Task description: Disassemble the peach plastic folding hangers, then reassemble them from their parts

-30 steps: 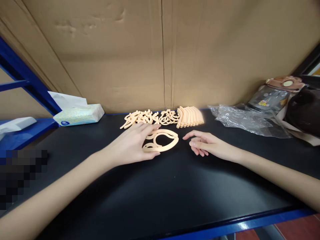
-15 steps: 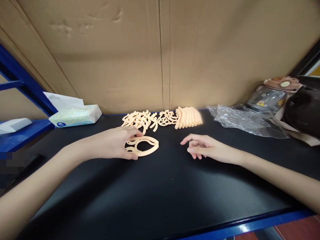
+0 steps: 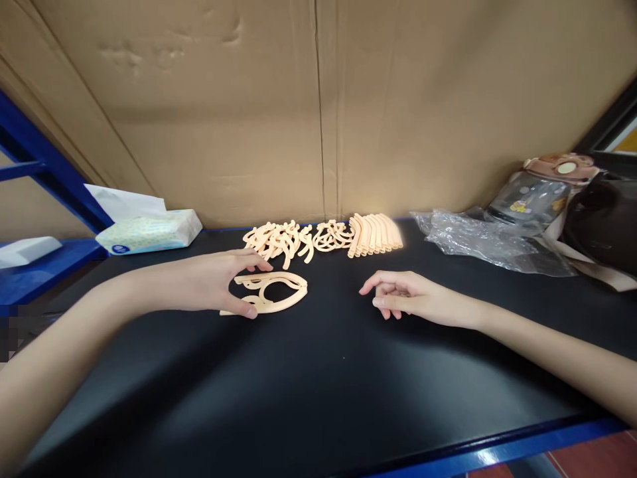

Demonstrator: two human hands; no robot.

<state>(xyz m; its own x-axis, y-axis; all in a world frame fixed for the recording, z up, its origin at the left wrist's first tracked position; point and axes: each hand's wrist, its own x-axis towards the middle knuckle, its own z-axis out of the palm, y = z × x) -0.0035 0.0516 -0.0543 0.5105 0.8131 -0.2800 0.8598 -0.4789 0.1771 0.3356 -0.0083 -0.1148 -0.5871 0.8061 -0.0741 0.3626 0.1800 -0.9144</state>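
A peach plastic folding hanger (image 3: pixel 283 305), its two arms folded together in a loop, lies flat on the black tabletop left of the middle. My left hand (image 3: pixel 221 282) is spread around its left end; the thumb rests on the near arm, and the fingertips sit just past the far arm. Part of the hanger is hidden by this hand. My right hand (image 3: pixel 405 293) hovers over the table to the right, loosely curled with the index finger reaching out, and holds nothing. Behind lie a heap of curved peach pieces (image 3: pixel 273 240), some ring-shaped pieces (image 3: pixel 332 236) and a row of bent arms (image 3: pixel 375 234).
A tissue pack (image 3: pixel 149 232) stands at the back left by a blue frame (image 3: pixel 50 159). At the back right are a crumpled clear plastic bag (image 3: pixel 478 239), a drinking bottle (image 3: pixel 537 192) and a dark bag (image 3: pixel 602 219). A cardboard wall (image 3: pixel 239 133) closes off the back.
My left hand has drawn left and its fingers have spread wider. The hanger has shifted slightly left, and more of its left end shows. My right hand has barely moved.
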